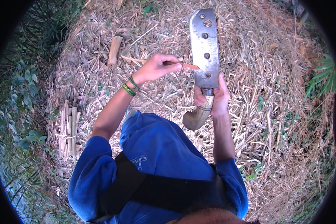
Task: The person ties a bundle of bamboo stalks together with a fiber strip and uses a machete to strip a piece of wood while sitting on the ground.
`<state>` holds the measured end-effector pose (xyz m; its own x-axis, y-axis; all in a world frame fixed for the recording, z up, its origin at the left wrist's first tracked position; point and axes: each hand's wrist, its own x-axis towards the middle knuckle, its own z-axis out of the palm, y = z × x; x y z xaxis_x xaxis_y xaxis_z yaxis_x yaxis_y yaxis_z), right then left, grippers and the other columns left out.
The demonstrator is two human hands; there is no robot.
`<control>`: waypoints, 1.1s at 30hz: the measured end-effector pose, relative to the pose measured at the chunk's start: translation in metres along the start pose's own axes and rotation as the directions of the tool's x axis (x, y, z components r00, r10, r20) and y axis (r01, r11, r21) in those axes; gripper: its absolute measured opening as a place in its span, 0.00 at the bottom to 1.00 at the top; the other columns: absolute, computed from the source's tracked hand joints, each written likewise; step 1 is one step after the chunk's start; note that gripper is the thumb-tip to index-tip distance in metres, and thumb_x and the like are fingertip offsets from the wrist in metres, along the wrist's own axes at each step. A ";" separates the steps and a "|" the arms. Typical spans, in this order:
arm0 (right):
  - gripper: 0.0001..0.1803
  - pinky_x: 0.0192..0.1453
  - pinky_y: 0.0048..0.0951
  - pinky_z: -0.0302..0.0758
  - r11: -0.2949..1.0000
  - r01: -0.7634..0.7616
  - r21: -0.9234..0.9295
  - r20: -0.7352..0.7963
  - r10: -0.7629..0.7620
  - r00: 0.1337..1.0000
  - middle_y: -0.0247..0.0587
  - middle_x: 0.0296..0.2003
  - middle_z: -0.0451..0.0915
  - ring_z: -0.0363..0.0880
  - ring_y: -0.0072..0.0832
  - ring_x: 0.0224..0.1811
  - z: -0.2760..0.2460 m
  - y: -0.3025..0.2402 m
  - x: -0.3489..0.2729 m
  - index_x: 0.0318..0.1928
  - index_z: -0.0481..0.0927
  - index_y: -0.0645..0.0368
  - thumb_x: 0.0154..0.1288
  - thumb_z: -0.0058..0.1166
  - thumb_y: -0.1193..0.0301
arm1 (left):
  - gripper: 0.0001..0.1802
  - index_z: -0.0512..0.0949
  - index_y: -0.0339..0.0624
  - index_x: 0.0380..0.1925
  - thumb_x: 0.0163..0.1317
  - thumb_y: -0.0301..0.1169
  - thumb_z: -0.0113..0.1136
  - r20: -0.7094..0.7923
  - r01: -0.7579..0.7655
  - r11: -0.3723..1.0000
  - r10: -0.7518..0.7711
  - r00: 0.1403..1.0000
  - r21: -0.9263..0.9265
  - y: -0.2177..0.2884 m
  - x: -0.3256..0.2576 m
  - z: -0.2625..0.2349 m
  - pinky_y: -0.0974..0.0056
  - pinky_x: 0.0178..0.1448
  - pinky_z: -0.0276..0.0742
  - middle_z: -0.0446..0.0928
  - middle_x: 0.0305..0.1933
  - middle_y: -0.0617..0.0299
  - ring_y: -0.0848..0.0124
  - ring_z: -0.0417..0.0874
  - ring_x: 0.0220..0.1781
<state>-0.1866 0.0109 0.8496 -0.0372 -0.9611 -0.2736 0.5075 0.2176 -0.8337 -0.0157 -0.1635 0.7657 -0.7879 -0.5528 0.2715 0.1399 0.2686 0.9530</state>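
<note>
My right hand (220, 96) is closed around the curved wooden handle (198, 116) of a broad machete. Its flat steel blade (201, 44) points away from me, with several round holes along it. In my left hand (158, 68) I pinch a thin strip of wood (190, 67) between thumb and fingers. One reddish end of the strip reaches the face of the blade near its lower part; whether it touches, I cannot tell. The strip's pale other end (132, 59) sticks out to the left behind my wrist.
Dry shavings and split stalks (168, 33) cover the ground. A short wood piece (115, 49) lies beyond my left hand. On the left is a tied bundle of sticks (68, 127). Leafy bushes (28, 82) line the left edge, and a green frond (326, 74) is at the far right.
</note>
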 end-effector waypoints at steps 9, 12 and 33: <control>0.37 0.23 0.28 0.68 0.944 0.068 -0.323 -0.050 -0.088 0.995 0.35 0.16 0.69 0.65 0.24 0.15 -0.008 0.010 0.003 0.45 0.75 0.62 0.79 0.21 0.41 | 0.11 0.86 0.36 0.32 0.68 0.33 0.65 -0.030 0.068 0.990 -0.072 0.997 -0.124 -0.002 -0.003 0.007 0.71 0.33 0.65 0.76 0.26 0.71 0.84 0.70 0.30; 0.41 0.22 0.29 0.68 0.998 -0.053 -0.037 -0.002 0.053 0.999 0.34 0.15 0.67 0.66 0.24 0.15 -0.008 0.006 0.005 0.47 0.75 0.60 0.76 0.17 0.37 | 0.10 0.86 0.36 0.32 0.67 0.32 0.67 -0.044 0.061 0.995 -0.058 0.997 0.084 0.003 0.000 0.005 0.71 0.32 0.64 0.75 0.25 0.70 0.84 0.70 0.30; 0.37 0.25 0.29 0.68 0.995 -0.012 -0.103 -0.105 0.001 0.994 0.37 0.16 0.69 0.67 0.26 0.16 0.003 0.014 0.006 0.48 0.74 0.61 0.78 0.23 0.40 | 0.10 0.85 0.35 0.36 0.67 0.32 0.65 0.029 -0.020 1.000 0.019 0.999 0.005 -0.003 0.004 0.007 0.70 0.37 0.72 0.82 0.29 0.66 0.82 0.76 0.33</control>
<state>-0.1773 0.0073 0.8376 -0.1266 -0.9378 -0.3232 0.4164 0.2455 -0.8754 -0.0238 -0.1610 0.7631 -0.8022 -0.5242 0.2860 0.1522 0.2836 0.9468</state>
